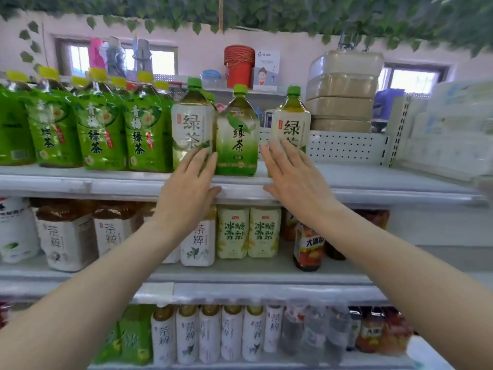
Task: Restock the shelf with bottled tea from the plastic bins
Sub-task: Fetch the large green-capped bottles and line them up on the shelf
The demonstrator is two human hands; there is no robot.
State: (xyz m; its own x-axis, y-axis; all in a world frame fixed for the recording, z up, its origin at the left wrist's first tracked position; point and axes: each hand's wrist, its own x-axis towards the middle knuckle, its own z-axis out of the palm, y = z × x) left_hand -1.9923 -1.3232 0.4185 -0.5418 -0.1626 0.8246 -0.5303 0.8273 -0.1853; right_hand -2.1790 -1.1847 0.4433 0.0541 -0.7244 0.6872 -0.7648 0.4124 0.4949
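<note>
Three large green-capped tea bottles stand on the top shelf (373, 182): a white-labelled one (190, 121), a green-labelled one (237, 134) in the middle, and another white-labelled one (292, 121) to the right. My left hand (189, 188) is spread flat in front of the left white bottle, fingers apart, holding nothing. My right hand (290, 180) is spread in front of the right white bottle, fingers apart, its fingertips at the label's base. Whether either hand touches a bottle I cannot tell. No plastic bin is in view.
Several bright green tea bottles (98, 134) fill the top shelf's left. Bare shelf lies right of the bottles, backed by a perforated white panel (346, 148). Stacked beige packs (342, 92) sit behind. Lower shelves (240, 273) hold many smaller drink bottles.
</note>
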